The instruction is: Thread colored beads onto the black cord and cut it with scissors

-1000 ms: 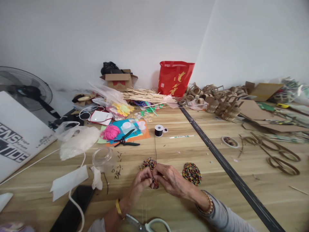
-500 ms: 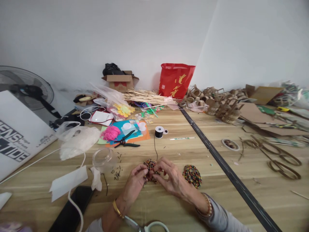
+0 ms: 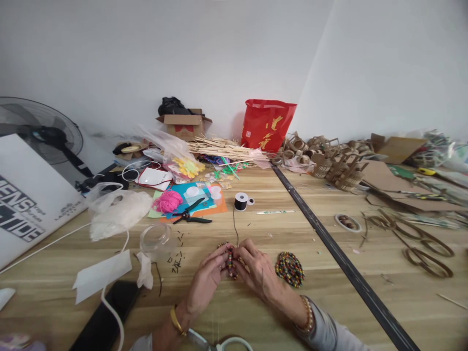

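Observation:
Between my two hands is a strand of small multicoloured beads (image 3: 230,261), partly hidden by the fingers. My left hand (image 3: 208,273) is closed along its left side, and my right hand (image 3: 252,267) pinches it from the right. A black cord (image 3: 235,226) runs from a white-rimmed spool (image 3: 241,202) down to the beads. To the right of my right hand lies a coiled pile of similar bead strands (image 3: 289,269). Scissors (image 3: 219,344) with pale handles rest below my wrists, cut off by the frame's lower edge.
Short black cord scraps (image 3: 177,261) and a clear round container (image 3: 156,239) lie left of my hands. Black-handled pliers (image 3: 190,213) rest on coloured paper beside pink yarn (image 3: 167,201). A black phone (image 3: 106,317) is at lower left. A dark strip (image 3: 329,243) crosses the table at right.
My hands have closed in around the beads, and a strand now stands up between the fingers. The left hand has turned more edge-on. The view has shifted slightly.

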A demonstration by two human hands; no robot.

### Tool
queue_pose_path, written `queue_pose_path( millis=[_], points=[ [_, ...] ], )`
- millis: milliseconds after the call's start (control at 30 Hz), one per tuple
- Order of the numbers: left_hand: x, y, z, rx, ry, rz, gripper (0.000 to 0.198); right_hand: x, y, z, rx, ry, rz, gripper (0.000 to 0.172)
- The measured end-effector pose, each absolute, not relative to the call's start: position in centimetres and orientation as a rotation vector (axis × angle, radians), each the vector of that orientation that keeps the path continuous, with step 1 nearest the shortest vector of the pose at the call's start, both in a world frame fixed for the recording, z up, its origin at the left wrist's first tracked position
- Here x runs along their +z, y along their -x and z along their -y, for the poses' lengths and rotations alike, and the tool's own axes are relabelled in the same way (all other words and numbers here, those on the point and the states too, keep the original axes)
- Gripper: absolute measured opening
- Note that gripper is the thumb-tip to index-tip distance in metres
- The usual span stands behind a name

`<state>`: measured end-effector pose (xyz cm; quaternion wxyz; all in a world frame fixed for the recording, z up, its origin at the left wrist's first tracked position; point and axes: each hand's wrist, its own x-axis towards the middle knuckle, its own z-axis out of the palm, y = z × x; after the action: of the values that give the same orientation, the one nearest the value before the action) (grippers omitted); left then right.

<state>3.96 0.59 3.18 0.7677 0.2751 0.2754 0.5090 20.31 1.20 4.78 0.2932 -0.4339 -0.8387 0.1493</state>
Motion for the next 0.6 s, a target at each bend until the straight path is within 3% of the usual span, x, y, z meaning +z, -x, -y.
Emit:
queue_pose_path(
  millis=[300,600],
  points=[
    [2.5,-3.5,-0.5,1.117,-0.974,-0.872,0.042,5.0,-20.7,-1.8,0.672,1.019,2.010,0.004],
    [1.2,-3.7,0.3,1.065,-1.305,-0.895,0.048,5.6,-20.9,-1.0,0.448,1.118,2.260,0.004]
  ],
)
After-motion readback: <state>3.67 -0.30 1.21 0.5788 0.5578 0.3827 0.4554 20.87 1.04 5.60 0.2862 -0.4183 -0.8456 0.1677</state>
